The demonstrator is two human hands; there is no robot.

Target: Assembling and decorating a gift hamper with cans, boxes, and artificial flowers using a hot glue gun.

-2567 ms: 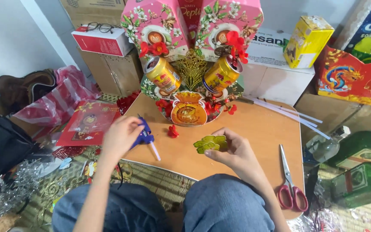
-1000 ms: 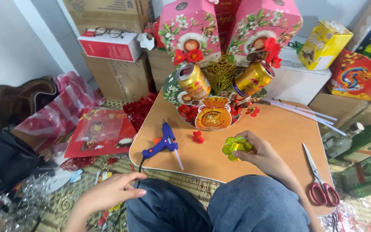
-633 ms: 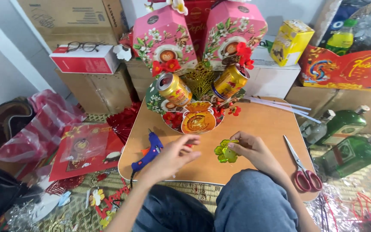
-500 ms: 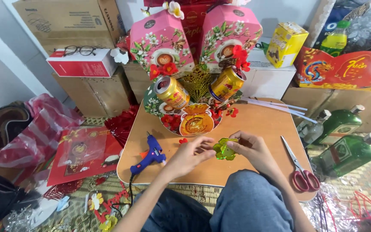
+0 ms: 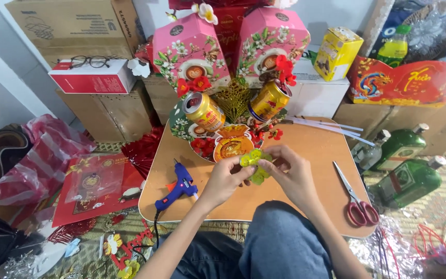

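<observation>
Both my hands meet over the low wooden table [image 5: 316,155], holding a small yellow-green artificial flower [image 5: 254,164] between them. My left hand [image 5: 227,178] pinches its left side, and my right hand [image 5: 290,173] grips its right side. Just beyond the flower stands a gift arrangement [image 5: 232,124] with two gold drink cans, red flowers and two pink floral boxes. A blue glue gun [image 5: 180,187] lies on the table to the left of my left hand, its cord trailing off the front edge.
Red-handled scissors [image 5: 354,201] lie at the table's right. White glue sticks [image 5: 331,126] lie at the back right. Green bottles [image 5: 406,175] stand on the floor to the right. Cardboard boxes, glasses [image 5: 90,61] on a red box and red packets [image 5: 96,186] fill the left.
My left hand let go of the glue gun, dipped down to the floor at the left, then came back up and joined my right hand on the flower.
</observation>
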